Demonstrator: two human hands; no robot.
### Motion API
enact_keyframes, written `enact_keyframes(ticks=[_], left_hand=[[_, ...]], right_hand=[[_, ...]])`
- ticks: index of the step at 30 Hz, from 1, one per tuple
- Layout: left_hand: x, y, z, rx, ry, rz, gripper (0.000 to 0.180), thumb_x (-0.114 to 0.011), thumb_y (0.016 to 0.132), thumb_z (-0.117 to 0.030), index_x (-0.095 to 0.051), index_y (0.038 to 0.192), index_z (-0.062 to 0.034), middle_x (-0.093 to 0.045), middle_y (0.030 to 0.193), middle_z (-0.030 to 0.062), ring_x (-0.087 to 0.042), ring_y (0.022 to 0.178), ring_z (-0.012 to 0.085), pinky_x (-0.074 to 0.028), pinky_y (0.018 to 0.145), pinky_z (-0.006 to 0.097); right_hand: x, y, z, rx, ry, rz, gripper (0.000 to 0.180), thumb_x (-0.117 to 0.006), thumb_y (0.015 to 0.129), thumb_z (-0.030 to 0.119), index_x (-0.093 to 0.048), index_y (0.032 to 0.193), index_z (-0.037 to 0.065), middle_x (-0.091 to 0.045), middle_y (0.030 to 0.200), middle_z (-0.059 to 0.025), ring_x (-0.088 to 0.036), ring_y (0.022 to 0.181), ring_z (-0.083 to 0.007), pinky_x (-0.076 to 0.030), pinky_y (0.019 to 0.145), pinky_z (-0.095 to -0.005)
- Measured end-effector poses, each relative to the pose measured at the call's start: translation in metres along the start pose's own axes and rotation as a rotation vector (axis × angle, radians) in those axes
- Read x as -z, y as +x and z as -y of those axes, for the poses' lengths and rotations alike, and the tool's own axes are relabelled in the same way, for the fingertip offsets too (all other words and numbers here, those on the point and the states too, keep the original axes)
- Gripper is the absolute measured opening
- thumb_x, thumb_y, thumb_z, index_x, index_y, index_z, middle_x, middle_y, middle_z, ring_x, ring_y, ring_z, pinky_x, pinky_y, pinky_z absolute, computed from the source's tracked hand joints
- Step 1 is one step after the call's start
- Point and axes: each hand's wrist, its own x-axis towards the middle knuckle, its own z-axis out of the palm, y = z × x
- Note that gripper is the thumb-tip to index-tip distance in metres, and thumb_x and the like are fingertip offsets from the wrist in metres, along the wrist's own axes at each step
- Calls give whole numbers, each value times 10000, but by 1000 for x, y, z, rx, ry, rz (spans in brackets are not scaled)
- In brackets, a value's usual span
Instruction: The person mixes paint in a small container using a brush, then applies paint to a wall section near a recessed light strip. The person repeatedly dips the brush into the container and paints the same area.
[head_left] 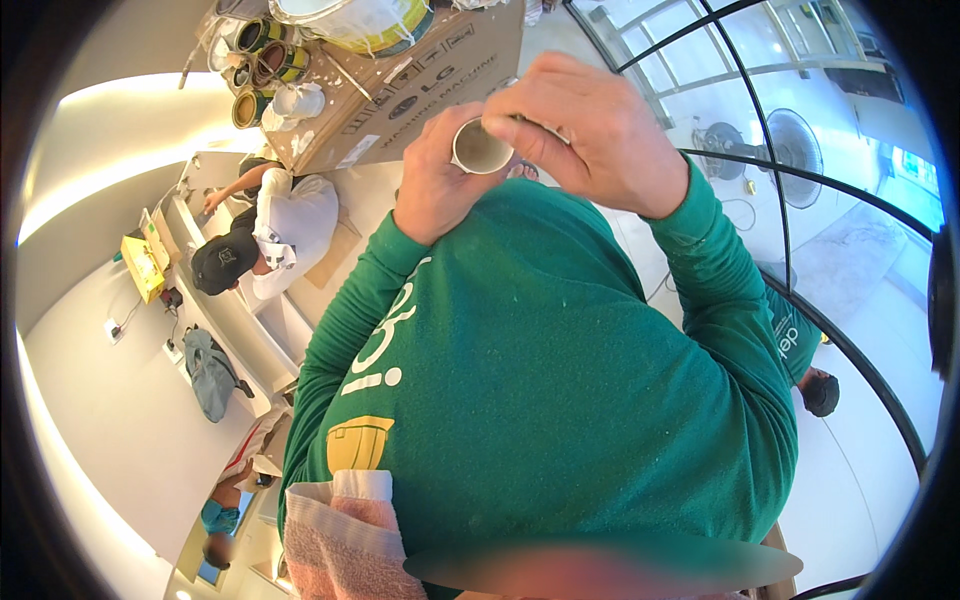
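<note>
Above your green shirt (pixel 560 370), your left hand (pixel 435 180) grips a cup (pixel 480 148) — right hand (pixel 595 135) pinches its rim.

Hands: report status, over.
Left hand wrapped around a small roll of tape, held at chest height. Right hand over the roll, fingertips on its rim. Cardboard box close behind, not touching.

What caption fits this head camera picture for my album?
Left hand holds a small round tub while right hand reaches into it, above a cardboard box.
</note>
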Motion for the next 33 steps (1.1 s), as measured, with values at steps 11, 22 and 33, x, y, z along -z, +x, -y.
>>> enact_keyframes(ticks=[11, 22, 33], left_hand=[[2, -2, 1, 19, 5, -2, 571, -877, 775, -102, -651, 1300, -99, -739, 1163, 114, -691, 1069, 320, -563, 929, 417], [3, 1, 1, 29, 7, 1, 563, -878, 784, -104, -645, 1297, -90, -739, 1133, 120, -702, 1044, 296, -565, 915, 402], [4, 3, -2, 11, -8, -5, 549, -880, 790, -105, -643, 1285, -82, -740, 1086, 118, -715, 994, 280, -573, 876, 393]], right_hand=[[-3, 0, 1, 12, 21, 40, 96, -736, 945, 219, -732, 1007, 146, -681, 838, -12, -641, 812, -239, -550, 656, -407], [1, 2, 3, 11, 42, 82, 97, -754, 952, 137, -734, 1033, 89, -650, 825, -63, -620, 788, -275, -509, 666, -399], [1, 4, 0, 30, 65, 50, 97, -754, 940, 115, -730, 1025, 77, -687, 872, -62, -622, 800, -281, -514, 676, -401]])
